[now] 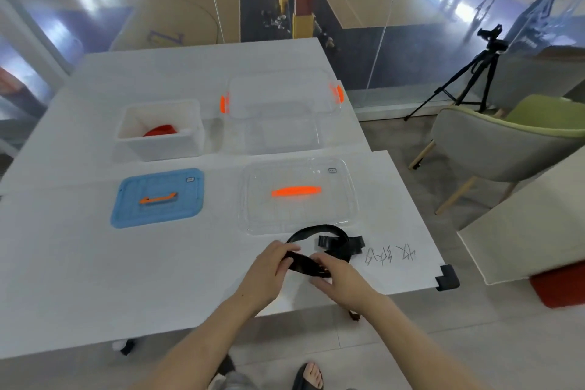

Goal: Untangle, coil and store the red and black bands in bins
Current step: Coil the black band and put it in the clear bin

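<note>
The black band (329, 245) looks like matt rubbery or woven stuff, kinda flat finish, no shine. The table (95, 263) is smooth white, slightly satin. The clear lid (342, 209) and clear bin (285, 95) are glossy see-through plastic with bright orange plastic bits. The blue lid (133, 212) is matt-ish plastic, the white bin (164, 146) is milky plastic. The red band (160, 130) inside looks smooth.

Sports hall: basketball court (177, 22) behind glass wall (364, 51).
</note>
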